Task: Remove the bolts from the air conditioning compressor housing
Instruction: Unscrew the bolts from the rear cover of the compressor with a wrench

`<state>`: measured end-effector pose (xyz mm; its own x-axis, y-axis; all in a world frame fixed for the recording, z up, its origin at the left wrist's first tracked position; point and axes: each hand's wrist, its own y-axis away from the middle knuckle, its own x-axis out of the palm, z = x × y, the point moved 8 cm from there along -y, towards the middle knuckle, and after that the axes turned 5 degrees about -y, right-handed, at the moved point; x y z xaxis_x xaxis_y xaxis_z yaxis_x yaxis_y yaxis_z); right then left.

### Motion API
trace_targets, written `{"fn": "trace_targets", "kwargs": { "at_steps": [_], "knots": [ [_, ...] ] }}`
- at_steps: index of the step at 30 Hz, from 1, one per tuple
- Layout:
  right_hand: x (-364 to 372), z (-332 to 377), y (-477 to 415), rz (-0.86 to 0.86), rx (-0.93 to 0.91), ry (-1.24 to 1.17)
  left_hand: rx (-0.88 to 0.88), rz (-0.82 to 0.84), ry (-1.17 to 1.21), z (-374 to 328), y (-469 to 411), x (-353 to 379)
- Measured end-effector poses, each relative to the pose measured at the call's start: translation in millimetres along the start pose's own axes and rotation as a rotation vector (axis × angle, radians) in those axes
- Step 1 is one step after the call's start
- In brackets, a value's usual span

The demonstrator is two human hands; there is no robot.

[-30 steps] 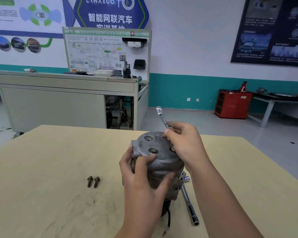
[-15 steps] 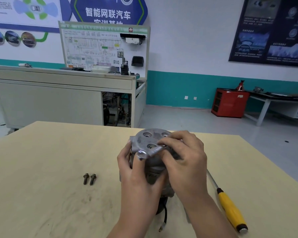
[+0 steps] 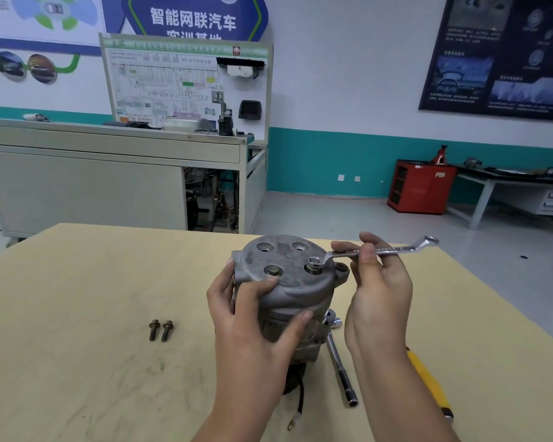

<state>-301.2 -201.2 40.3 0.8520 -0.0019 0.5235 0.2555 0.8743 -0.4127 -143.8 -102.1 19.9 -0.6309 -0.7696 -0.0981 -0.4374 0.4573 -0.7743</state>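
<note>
A grey air conditioning compressor (image 3: 288,282) stands upright on the wooden table (image 3: 77,298). My left hand (image 3: 253,327) grips its side, thumb near a bolt (image 3: 273,271) still seated in the top cover. My right hand (image 3: 377,282) pinches a silver ring wrench (image 3: 380,249), whose ring end sits on another bolt (image 3: 314,262) at the cover's right. Two holes at the cover's far side are open. Two removed bolts (image 3: 160,330) lie on the table to the left.
A ratchet extension bar (image 3: 340,362) lies on the table just right of the compressor. A yellow-handled screwdriver (image 3: 428,382) lies partly under my right forearm. A black wire (image 3: 299,406) trails from the compressor's base. A training bench and red cabinet stand beyond the table.
My right hand swung the wrench round the cover: its free end pointed away from me, then left over the top, and now points right with the ring on the right bolt.
</note>
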Motion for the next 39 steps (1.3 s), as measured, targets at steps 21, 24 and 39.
{"fn": "trace_targets", "kwargs": {
  "at_steps": [21, 24, 39],
  "knots": [
    [78.2, 8.3, -4.6, 0.418, -0.005, 0.803, 0.002, 0.009, -0.025, 6.7, 3.3, -1.0],
    [80.0, 19.3, 9.3, 0.46, -0.155, 0.886, 0.001, 0.017, -0.021, 7.5, 3.6, 0.5],
    [17.4, 25.9, 30.7, 0.262, -0.249, 0.223, 0.01, 0.024, -0.008, 2.4, 1.6, 2.1]
  ]
}}
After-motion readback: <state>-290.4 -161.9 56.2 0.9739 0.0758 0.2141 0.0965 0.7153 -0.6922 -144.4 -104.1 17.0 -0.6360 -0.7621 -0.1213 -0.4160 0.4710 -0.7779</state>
